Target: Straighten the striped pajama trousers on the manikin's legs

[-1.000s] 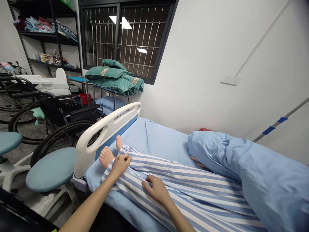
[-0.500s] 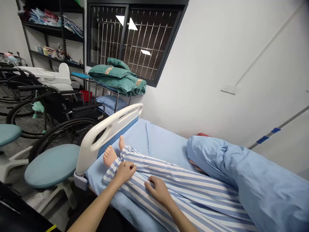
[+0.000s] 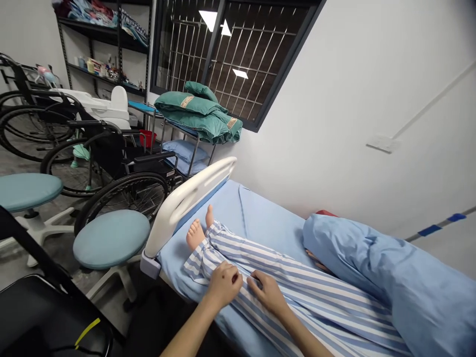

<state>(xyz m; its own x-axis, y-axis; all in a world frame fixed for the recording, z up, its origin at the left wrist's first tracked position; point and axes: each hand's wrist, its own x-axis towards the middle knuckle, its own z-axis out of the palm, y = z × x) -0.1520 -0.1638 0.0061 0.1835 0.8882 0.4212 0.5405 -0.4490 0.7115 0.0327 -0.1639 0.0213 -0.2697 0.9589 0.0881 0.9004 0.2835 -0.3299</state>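
Observation:
Two legs in blue-and-white striped trousers lie stretched along the bed, with bare feet by the footboard. My left hand is on the nearer shin, its fingers curled over the striped cloth. Just to its right, my right hand bends round the same leg, thumb set apart from the index finger. The two hands almost meet. Their fingertips are partly hidden. A folded-back blue quilt covers the figure higher up, and part of a hand shows at its edge.
A cream footboard closes the bed's end. Beyond it are a round stool, wheelchairs and a rack with green cushions. A black chair stands at the lower left. The white wall borders the bed's far side.
The view has swung left. My left hand has slid from near the ankle up the shin toward my right hand, and the gap between them has narrowed.

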